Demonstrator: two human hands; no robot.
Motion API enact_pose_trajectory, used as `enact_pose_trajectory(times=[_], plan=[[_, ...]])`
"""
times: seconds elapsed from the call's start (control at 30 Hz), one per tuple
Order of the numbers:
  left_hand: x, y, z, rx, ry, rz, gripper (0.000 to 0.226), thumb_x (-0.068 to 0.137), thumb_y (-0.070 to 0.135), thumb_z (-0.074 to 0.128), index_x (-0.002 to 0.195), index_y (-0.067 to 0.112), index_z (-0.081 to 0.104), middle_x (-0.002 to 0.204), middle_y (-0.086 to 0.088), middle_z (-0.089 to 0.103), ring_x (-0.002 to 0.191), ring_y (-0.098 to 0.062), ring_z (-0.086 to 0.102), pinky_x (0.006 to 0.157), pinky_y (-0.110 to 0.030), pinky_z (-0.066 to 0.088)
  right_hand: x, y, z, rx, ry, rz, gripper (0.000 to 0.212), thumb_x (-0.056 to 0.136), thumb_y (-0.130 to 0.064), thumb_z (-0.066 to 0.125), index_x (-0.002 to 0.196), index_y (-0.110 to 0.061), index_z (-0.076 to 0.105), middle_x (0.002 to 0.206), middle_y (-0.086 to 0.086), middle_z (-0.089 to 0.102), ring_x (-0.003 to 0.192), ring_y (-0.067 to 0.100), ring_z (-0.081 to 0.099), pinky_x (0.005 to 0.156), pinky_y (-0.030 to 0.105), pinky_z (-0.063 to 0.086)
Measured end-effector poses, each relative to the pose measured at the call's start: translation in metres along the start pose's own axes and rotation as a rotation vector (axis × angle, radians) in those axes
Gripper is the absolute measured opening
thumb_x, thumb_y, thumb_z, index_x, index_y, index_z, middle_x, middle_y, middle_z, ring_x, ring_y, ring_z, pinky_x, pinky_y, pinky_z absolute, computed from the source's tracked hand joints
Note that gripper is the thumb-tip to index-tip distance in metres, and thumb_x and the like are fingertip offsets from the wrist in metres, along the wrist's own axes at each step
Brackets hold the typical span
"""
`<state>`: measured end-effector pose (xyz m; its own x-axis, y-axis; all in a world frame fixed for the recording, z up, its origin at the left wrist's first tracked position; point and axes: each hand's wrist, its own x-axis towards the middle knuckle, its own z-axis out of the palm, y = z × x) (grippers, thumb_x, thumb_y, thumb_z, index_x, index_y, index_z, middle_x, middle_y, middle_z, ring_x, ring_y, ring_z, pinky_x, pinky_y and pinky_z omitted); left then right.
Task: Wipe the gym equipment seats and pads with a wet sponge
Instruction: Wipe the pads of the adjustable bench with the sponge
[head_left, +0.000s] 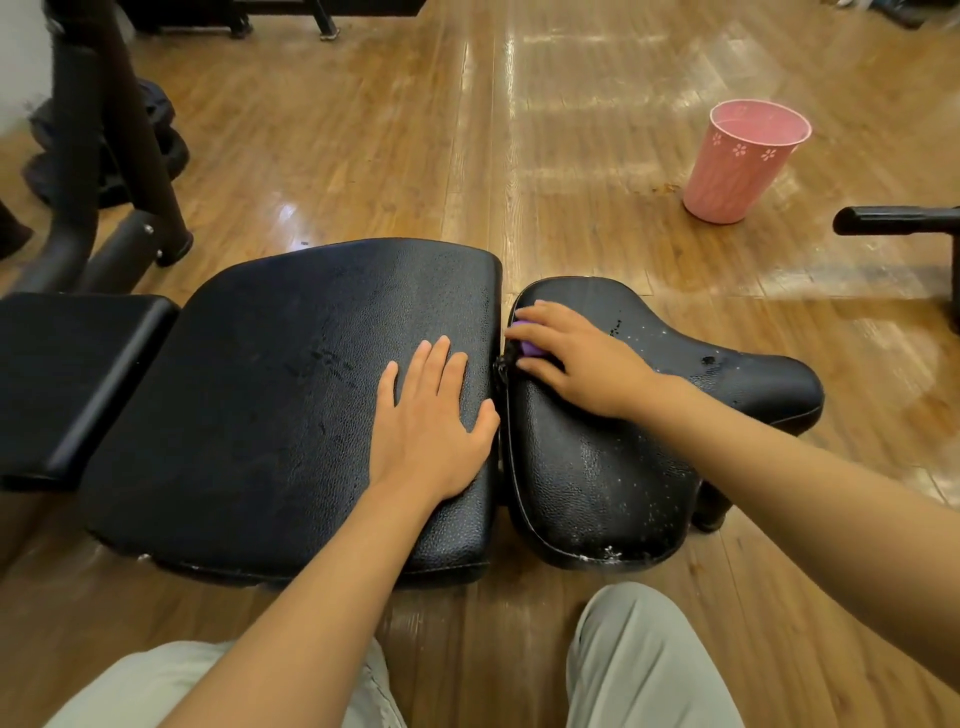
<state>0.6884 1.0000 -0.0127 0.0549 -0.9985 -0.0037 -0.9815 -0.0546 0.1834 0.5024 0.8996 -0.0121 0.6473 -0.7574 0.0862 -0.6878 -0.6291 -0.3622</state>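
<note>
A glossy wooden plank floor (363, 130) fills the view from nine o'clock round to three, with pale streaks of glare toward one o'clock. At the centre, a little toward eight o'clock, lies the large back pad (291, 395), a broad rounded slab of black pebbled vinyl, faintly damp-looking in patches. Touching its nine o'clock end is a smaller flat black pad (67, 374) with squared edges. Just beside the large pad, toward four o'clock, sits the saddle-shaped seat (613, 467), the same grained black vinyl, narrowing to a nose that points to three o'clock and speckled with droplets and white flecks. Dark metal frame tubes (98, 156) stand at ten o'clock. A black padded bar (898, 221) juts in at three o'clock. At two o'clock a pink ribbed bucket (737, 161) with small flower cut-outs stands on the floor, well apart from the seat.

The left hand (431, 426) lies flat on the large pad near its right edge, fingers straight and slightly spread, palm down, holding nothing. The right hand (576, 358) rests on the seat's upper left corner, fingers curled over a purple sponge (527, 340), gripping it and pressing it to the vinyl right at the gap between the pads; only a sliver of the sponge shows. Pale trouser knees (639, 660) sit at six o'clock.
</note>
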Motion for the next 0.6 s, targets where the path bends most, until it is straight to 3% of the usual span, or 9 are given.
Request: enact_pose_trajectory(times=[0.1,0.23,0.4,0.6], plan=[[0.0,-0.001,0.0,0.002,-0.012,0.001,0.063,0.101,0.051,0.029,0.157,0.023,0.021,0.167,0.005,0.005,0.152,-0.01,-0.005,0.123,-0.042,-0.004,0.0,-0.006,0.009,-0.011,0.063,0.048,0.039,0.099,-0.027,0.056,0.133,-0.01,0.059,0.144,0.011,0.049,0.141,0.033,0.033,0.116,0.04,0.027],[0.0,-0.001,0.0,-0.013,-0.005,0.002,0.062,0.101,0.05,0.03,0.156,0.023,0.021,0.167,0.004,0.005,0.153,-0.01,-0.004,0.123,-0.042,-0.005,-0.036,-0.024,0.015,-0.004,0.043,-0.017,0.047,0.097,-0.039,0.041,0.128,-0.01,0.061,0.142,0.012,0.05,0.139,0.034,0.036,0.118,0.038,0.024],[0.0,-0.001,-0.001,-0.033,0.006,0.007,0.061,0.102,0.049,0.032,0.156,0.022,0.023,0.167,0.004,0.007,0.153,-0.011,-0.003,0.123,-0.041,-0.005,-0.104,-0.053,0.023,-0.079,-0.004,-0.19,0.038,0.101,-0.033,0.044,0.128,-0.012,0.061,0.145,0.01,0.049,0.142,0.032,0.034,0.12,0.043,0.026],[-0.001,-0.002,0.0,-0.043,0.023,0.008,0.06,0.101,0.049,0.034,0.155,0.022,0.026,0.166,0.003,0.01,0.153,-0.012,0.0,0.123,-0.041,-0.004,-0.138,-0.054,0.027,-0.232,-0.024,-0.349,0.036,0.104,-0.035,0.043,0.133,-0.02,0.06,0.148,0.005,0.047,0.145,0.028,0.032,0.121,0.04,0.022]])
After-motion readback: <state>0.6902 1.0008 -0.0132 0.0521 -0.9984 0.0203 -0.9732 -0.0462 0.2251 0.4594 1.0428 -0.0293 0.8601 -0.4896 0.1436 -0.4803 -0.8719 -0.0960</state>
